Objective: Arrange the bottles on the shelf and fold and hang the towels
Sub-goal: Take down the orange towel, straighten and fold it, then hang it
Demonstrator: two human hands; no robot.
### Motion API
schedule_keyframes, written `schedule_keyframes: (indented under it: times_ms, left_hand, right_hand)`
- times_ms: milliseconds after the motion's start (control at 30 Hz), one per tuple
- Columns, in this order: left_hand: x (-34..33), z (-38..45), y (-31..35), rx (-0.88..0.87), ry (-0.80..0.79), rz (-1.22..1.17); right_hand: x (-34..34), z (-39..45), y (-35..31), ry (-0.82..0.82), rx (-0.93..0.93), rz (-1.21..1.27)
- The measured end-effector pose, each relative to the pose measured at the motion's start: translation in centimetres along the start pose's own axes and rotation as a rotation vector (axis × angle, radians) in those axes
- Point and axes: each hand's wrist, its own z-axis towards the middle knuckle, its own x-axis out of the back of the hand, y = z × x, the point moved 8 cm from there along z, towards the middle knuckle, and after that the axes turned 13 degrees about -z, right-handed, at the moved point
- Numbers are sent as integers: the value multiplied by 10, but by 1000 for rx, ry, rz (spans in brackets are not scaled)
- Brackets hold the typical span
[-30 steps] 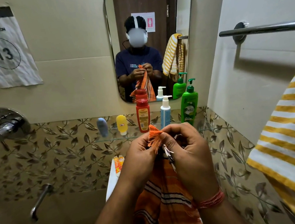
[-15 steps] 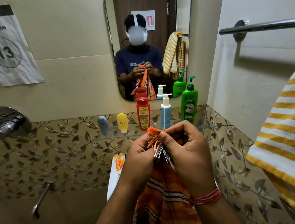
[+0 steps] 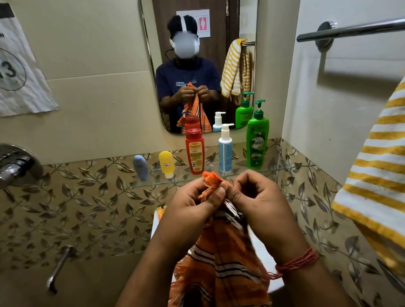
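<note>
The left hand (image 3: pixel 191 203) and the right hand (image 3: pixel 257 200) meet in front of the chest, both pinched shut on the fringed top corner of the orange striped towel (image 3: pixel 222 274); thumbs and forefingers press together at the frayed orange tuft, which pokes up between the two hands; the rest of the cloth hangs straight down between the forearms. Both wrists are bent inward, knuckles turned up and away from the camera; the right wrist carries a red thread band (image 3: pixel 298 262).

Just beyond the hands runs the glass shelf (image 3: pixel 259 171), with five bottles standing in a row: a small blue-grey tube (image 3: pixel 141 168), a yellow tube (image 3: pixel 167 164), a red bottle (image 3: pixel 195 151), a white-and-blue pump bottle (image 3: pixel 225 151) and a green pump bottle (image 3: pixel 256 141). Above them hangs the mirror (image 3: pixel 248 14). On the right wall is the towel rail (image 3: pixel 357 29); a yellow-and-white striped towel (image 3: pixel 389 173) hangs at the right edge.
</note>
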Motion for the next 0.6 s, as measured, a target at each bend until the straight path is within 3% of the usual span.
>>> schedule_keyframes:
  times_ms: [200,333,400,600]
  left_hand:
    - [-3,-4,-1,52,49,56]
    - [10,-6,-1,71,202,-23]
    - [13,-9,1,72,236,-54]
    - [5,-21,-2,88,221,-101]
  right_hand:
    - [-10,-12,4,-221,5,126]
    - [-14,-25,7,-346,-29,116]
    - [-9,-30,10,-324,-23,39]
    - [10,-44,-10,-40,180,-351]
